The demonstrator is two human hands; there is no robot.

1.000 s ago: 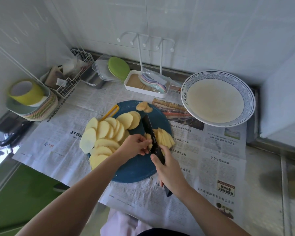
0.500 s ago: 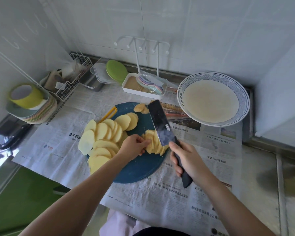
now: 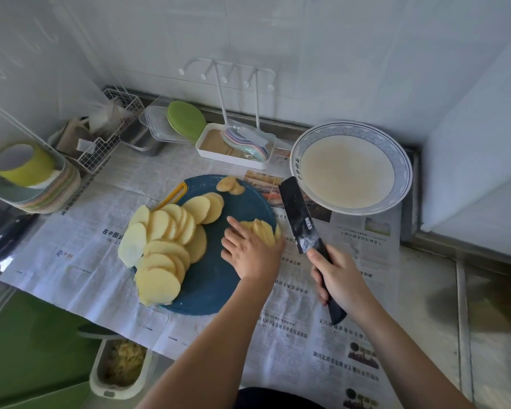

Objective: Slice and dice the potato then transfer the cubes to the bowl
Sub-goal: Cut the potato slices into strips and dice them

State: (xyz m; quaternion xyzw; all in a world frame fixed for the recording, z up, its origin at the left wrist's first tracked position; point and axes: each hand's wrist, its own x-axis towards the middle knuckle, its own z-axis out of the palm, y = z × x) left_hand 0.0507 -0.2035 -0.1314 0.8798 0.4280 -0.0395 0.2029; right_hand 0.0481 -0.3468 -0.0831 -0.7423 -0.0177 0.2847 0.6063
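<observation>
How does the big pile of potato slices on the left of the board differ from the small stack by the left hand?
The big pile is many whole round slices, fanned out and untouched, overhanging the blue board's left edge. The small stack is few pieces, seemingly cut narrower, at the board's right edge with the left hand against it. Both are pale yellow potato. Neither touches the knife.

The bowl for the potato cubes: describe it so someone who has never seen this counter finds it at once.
Start at the round blue cutting board on the newspaper-covered counter and look to its far right, just past the tip of the black knife. The bowl sits there. It is the only wide, shallow dish with a blue patterned rim and a cream inside.
</observation>
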